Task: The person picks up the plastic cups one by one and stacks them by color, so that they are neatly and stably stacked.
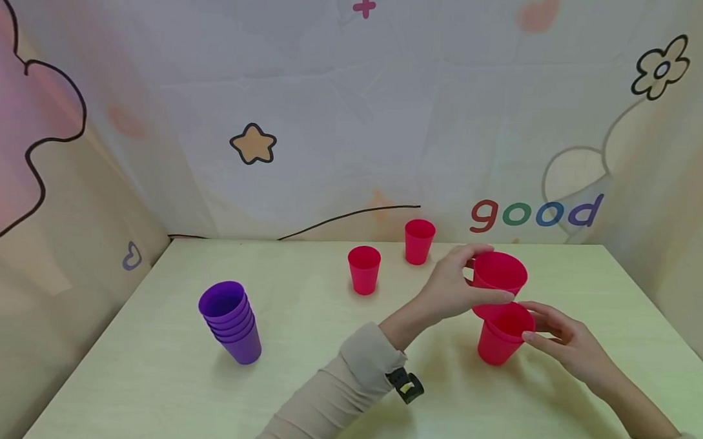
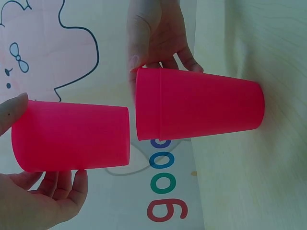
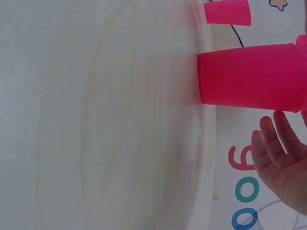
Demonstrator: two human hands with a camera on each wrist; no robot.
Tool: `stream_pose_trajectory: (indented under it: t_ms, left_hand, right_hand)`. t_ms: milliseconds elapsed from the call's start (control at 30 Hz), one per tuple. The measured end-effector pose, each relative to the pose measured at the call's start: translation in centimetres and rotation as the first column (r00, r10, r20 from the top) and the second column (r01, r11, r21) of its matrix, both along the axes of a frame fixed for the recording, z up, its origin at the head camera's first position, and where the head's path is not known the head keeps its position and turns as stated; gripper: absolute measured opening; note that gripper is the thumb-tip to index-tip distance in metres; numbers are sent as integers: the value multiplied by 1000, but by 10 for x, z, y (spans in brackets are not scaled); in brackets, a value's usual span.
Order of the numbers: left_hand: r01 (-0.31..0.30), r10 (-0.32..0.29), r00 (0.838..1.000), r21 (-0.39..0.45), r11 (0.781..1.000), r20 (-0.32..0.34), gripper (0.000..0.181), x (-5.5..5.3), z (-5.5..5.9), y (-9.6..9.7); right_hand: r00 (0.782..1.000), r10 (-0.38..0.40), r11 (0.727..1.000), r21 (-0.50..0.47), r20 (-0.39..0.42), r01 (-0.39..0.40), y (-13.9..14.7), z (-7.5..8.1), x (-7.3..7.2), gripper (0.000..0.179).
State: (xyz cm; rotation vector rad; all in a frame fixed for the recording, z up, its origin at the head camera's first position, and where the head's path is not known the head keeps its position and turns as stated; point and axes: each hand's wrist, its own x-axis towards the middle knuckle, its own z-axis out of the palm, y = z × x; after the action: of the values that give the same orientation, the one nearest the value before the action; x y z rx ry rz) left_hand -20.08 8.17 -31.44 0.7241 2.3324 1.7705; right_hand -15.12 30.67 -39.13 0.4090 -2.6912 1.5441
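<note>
My left hand [image 1: 450, 284] grips a red cup [image 1: 501, 271] between thumb and fingers, its mouth tilted up. This cup is raised over a second red cup stack [image 1: 495, 354], whose double rim in the left wrist view shows two nested cups [image 2: 211, 105]. Beside that stack, my right hand [image 1: 574, 347] holds it near the rim, thumb in front and fingers behind. In the left wrist view the raised cup [image 2: 72, 136] stands apart from the stack's rim. From the right wrist view, fingertips [image 3: 279, 117] sit right at the lower cups' upper side.
Two single red cups stand upright farther back, one [image 1: 364, 271] near the middle and another [image 1: 419, 242] by the back wall. A leaning stack of several purple cups [image 1: 231, 322] stands at left. Printed cloth [image 1: 332, 115] borders the pale table [image 1: 165, 400].
</note>
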Motion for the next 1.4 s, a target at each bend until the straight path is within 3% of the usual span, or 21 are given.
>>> stream_pose_trajectory:
  t_ms: [600, 1400]
  left_hand:
    - [55, -55, 997, -1, 998, 46, 64, 1, -4, 14]
    - [74, -76, 997, -104, 992, -13, 64, -1, -25, 17]
  right_hand:
    - [1000, -15, 1000, 17, -18, 15, 2, 0, 1, 55]
    - [998, 4, 1000, 18, -64, -3, 0, -1, 0, 46]
